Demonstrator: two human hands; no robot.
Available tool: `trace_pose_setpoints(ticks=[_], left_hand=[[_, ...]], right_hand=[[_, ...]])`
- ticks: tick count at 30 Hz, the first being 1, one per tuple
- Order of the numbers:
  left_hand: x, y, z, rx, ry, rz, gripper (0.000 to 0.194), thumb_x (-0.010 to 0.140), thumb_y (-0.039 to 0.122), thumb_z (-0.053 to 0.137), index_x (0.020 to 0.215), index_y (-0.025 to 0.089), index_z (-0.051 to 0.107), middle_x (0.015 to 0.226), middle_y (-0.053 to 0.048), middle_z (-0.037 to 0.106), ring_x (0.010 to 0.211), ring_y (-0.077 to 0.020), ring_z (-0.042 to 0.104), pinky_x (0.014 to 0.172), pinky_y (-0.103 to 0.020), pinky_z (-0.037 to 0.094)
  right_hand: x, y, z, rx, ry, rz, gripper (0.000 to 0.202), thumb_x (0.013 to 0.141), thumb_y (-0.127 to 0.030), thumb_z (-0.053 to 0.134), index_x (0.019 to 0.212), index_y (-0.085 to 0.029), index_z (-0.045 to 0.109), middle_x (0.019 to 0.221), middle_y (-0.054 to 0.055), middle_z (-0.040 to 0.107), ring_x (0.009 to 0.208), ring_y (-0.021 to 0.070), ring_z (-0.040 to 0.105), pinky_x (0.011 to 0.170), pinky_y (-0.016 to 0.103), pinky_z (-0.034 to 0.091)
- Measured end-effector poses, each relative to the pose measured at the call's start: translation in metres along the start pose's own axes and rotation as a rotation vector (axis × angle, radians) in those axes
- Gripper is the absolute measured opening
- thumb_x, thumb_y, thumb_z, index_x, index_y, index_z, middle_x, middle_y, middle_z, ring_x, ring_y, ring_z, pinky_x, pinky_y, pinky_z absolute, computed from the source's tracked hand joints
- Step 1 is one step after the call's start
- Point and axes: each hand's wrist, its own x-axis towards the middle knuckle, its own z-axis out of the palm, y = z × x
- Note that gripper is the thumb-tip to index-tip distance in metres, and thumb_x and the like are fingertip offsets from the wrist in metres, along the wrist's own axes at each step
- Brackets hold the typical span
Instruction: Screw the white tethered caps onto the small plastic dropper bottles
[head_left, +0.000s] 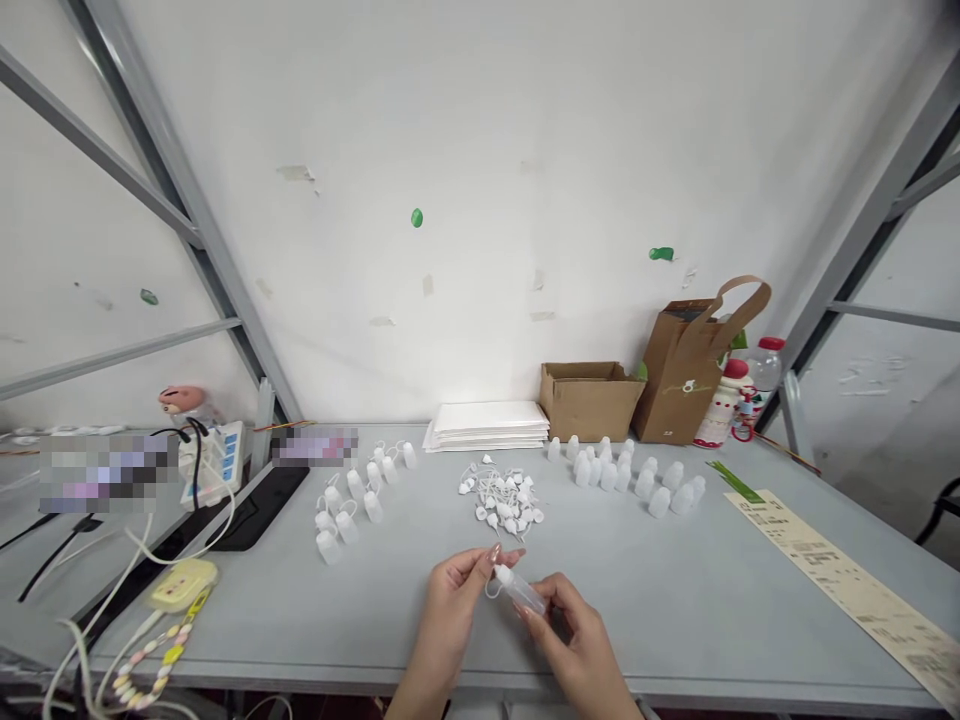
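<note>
A small translucent bottle (525, 592) is held tilted above the table's front part, its white tip pointing up and left. The fingers of my right hand (571, 630) are closed round its base. At the tip, my left hand (456, 600) pinches the white cap (502, 573), whose thin loop hangs below. Beyond my hands lies a pile of white caps with strap loops (508, 500). Several bottles with looped caps (353, 485) stand at the left. Several bottles without looped caps (607, 476) stand at the right.
Behind the pile are stacked white sheets (487, 427), a cardboard box (589, 402) and a brown paper bag (675, 385). Drink bottles stand beside the bag. A printed strip (840, 575) lies at the right. At the left are cables, a power strip (225, 462) and a yellow case (184, 584).
</note>
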Motion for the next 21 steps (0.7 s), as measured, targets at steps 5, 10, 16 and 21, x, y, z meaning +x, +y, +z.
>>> trace_pose_setpoints(ticks=[5, 10, 16, 21], left_hand=[[-0.009, 0.006, -0.011, 0.067, -0.016, 0.113, 0.031, 0.071, 0.044, 0.062, 0.082, 0.017, 0.073, 0.098, -0.011, 0.072, 0.104, -0.0301, 0.059, 0.096, -0.039, 0.039], [-0.016, 0.007, -0.045, 0.276, 0.265, 0.252, 0.034, 0.08, 0.041, 0.052, 0.106, 0.023, 0.064, 0.123, -0.005, 0.06, 0.12, -0.0242, 0.045, 0.102, -0.032, 0.031], [-0.014, -0.02, -0.068, 0.374, 0.473, 0.336, 0.029, 0.073, 0.034, 0.063, 0.1, 0.025, 0.067, 0.12, -0.008, 0.059, 0.119, -0.0283, 0.043, 0.103, -0.034, 0.027], [-0.007, -0.046, -0.07, 0.623, 0.531, 0.458, 0.031, 0.079, 0.032, 0.053, 0.107, 0.025, 0.063, 0.121, -0.009, 0.058, 0.115, -0.0277, 0.048, 0.098, -0.044, 0.035]], right_hand=[[0.004, -0.01, 0.003, -0.197, -0.148, -0.173, 0.016, 0.085, -0.023, 0.05, 0.098, -0.021, 0.058, 0.085, 0.006, 0.061, 0.075, 0.0193, 0.056, 0.069, 0.03, 0.046], [0.046, -0.039, 0.003, -0.475, -0.073, -0.324, 0.018, 0.085, -0.021, 0.05, 0.099, -0.016, 0.058, 0.087, 0.009, 0.054, 0.081, 0.0214, 0.053, 0.074, 0.034, 0.045], [0.135, -0.06, 0.051, -0.682, -0.208, -0.266, 0.013, 0.082, -0.027, 0.059, 0.077, -0.016, 0.06, 0.072, 0.003, 0.061, 0.072, 0.0185, 0.058, 0.069, 0.032, 0.047], [0.178, -0.046, 0.108, -0.827, -0.313, -0.229, 0.026, 0.088, -0.027, 0.053, 0.112, -0.016, 0.054, 0.112, 0.006, 0.058, 0.092, 0.0189, 0.06, 0.077, 0.039, 0.05]])
